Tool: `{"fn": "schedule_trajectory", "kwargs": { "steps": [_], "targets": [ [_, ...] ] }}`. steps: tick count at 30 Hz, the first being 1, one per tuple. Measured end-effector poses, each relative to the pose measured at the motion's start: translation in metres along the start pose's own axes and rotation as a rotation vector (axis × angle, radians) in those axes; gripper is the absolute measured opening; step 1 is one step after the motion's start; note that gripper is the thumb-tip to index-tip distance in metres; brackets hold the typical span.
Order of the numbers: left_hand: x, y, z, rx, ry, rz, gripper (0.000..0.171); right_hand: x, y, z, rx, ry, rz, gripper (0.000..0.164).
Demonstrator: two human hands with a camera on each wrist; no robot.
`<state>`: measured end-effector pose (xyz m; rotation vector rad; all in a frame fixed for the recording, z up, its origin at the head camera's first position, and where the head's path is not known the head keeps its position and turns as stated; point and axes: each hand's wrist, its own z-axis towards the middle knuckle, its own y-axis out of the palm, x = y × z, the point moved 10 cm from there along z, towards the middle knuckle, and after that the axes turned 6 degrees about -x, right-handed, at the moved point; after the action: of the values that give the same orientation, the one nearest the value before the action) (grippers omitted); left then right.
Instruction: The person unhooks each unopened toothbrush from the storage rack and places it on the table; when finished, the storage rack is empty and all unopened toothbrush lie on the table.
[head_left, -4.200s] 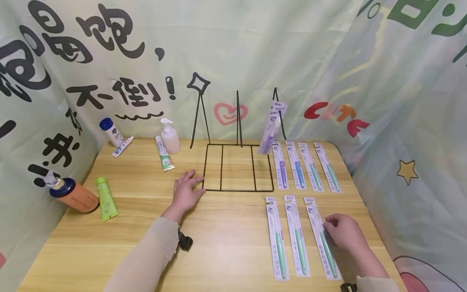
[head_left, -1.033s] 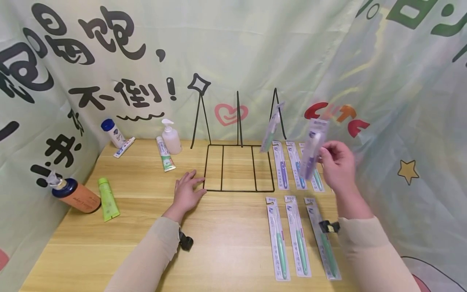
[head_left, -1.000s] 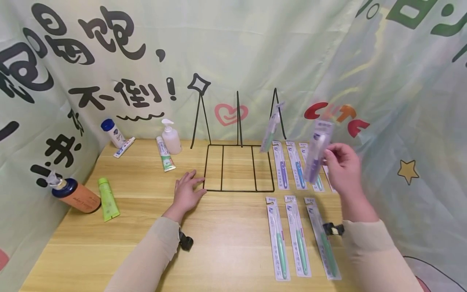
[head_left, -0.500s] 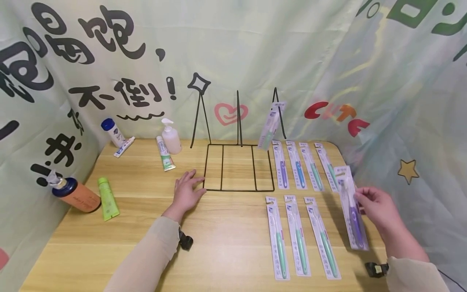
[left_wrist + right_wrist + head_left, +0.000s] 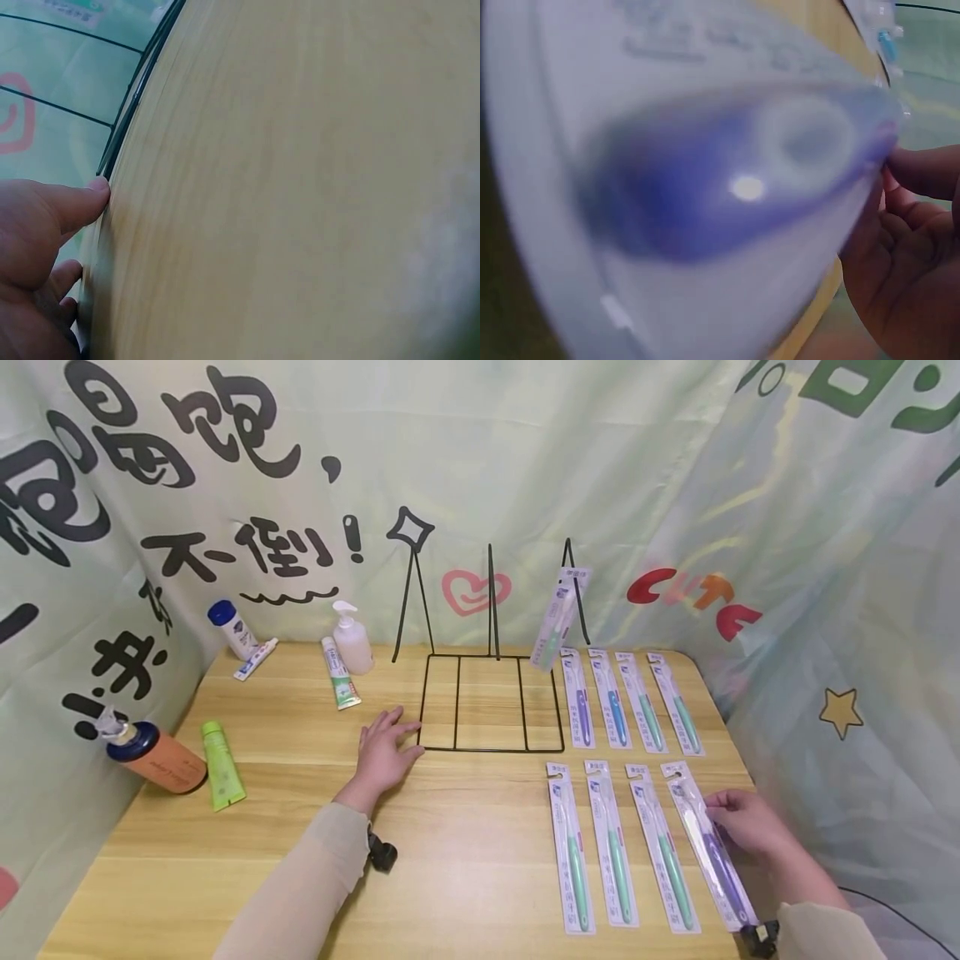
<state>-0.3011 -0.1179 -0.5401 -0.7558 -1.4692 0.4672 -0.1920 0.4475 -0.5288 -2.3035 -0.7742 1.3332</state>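
My right hand [image 5: 753,827] pinches the right edge of a packaged purple toothbrush [image 5: 712,847], which lies at the right end of the front row. In the right wrist view, its purple handle [image 5: 682,187] fills much of the frame, blurred, with thumb and fingers [image 5: 922,169] at the package edge. My left hand [image 5: 384,756] rests on the table with fingers spread, its thumb and fingertips at the front left corner of a black wire rack [image 5: 491,751]. From the rack's right hook hangs a packaged toothbrush [image 5: 555,622] with a green handle.
Several packaged toothbrushes [image 5: 621,852] lie in two rows at the right. At the left stand or lie a pump bottle [image 5: 352,643], toothpaste tube [image 5: 341,672], green tube [image 5: 221,768], orange bottle [image 5: 168,760] and blue-capped bottle [image 5: 232,628]. Printed cloth [image 5: 600,460] surrounds the table.
My right hand has brought the purple toothbrush from near the rack's right hook down to the front row's right end. A green toothbrush now shows foremost on that hook. My left hand stays put.
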Motion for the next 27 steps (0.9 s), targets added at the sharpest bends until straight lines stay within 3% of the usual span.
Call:
{"fn": "schedule_trajectory", "kwargs": {
  "steps": [3,8,12,19,27],
  "targets": [
    [0.0,0.001,0.0,0.003,0.002,-0.001,0.047,0.0,0.002,0.0,0.013,-0.003,-0.026,0.023],
    [0.0,0.001,0.0,0.008,0.008,-0.003,0.046,-0.006,-0.004,-0.003,0.072,0.01,-0.184,0.022],
    [0.001,0.002,0.0,0.003,0.004,-0.009,0.046,-0.031,-0.015,-0.009,0.152,-0.04,-0.27,0.025],
    [0.002,0.001,-0.001,-0.005,0.003,-0.002,0.047,-0.128,-0.029,-0.021,0.317,-0.301,-0.235,0.031],
    [0.0,0.001,0.0,-0.013,-0.002,0.008,0.047,-0.239,-0.036,0.002,0.347,-0.401,-0.012,0.048]
  ]
}}
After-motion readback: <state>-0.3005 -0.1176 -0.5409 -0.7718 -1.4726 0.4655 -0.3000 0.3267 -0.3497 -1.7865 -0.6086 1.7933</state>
